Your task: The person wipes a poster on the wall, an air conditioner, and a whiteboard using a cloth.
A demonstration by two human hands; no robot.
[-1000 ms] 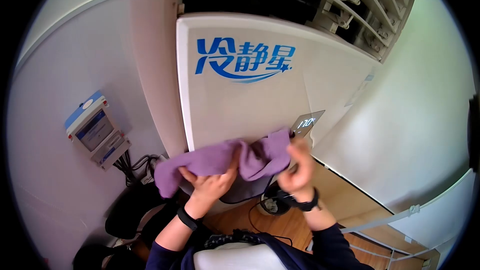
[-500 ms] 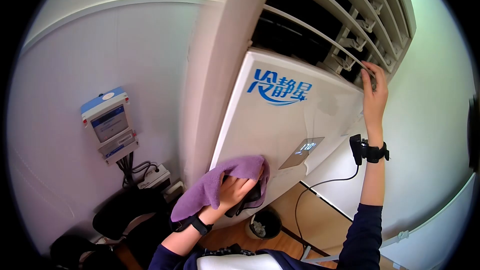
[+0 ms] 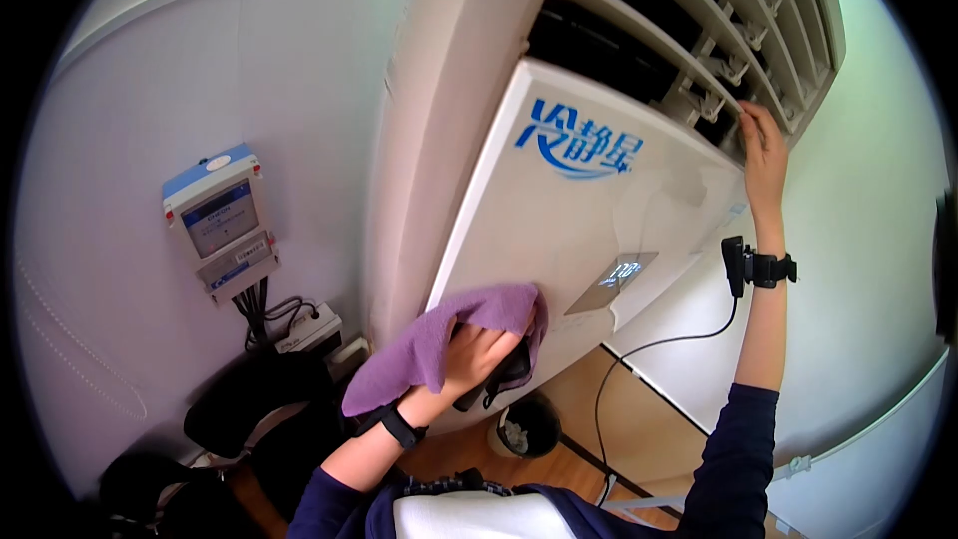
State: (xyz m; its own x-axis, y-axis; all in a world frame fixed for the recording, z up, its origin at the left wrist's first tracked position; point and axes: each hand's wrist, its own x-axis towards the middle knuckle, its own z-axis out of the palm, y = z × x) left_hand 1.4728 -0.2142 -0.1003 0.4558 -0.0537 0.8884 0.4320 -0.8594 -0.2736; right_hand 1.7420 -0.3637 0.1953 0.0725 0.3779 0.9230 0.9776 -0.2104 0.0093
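Clock positions are taken from the centre of the view. A cabinet air conditioner (image 3: 434, 130) dominates, running from the centre towards 1 o'clock. Its slatted louvres (image 3: 649, 30) lie at 1 o'clock, above a white front panel (image 3: 539, 230) bearing blue lettering. A blue-topped wall-mounted box (image 3: 222, 225) sits at 9 o'clock. A waste bin (image 3: 544, 424) with crumpled contents stands on the floor near 6 o'clock. The purple cloth (image 3: 399, 359) lies between 6 and 7 o'clock, at the panel's lower left edge; the left hand (image 3: 477, 354) is clamped on it, fingers tucked under its folds. The right hand (image 3: 766, 160), between 2 and 3 o'clock, touches the louvres' lower corner; whether its fingers pinch anything cannot be told. A lit display (image 3: 611, 284) shows between 3 and 4 o'clock.
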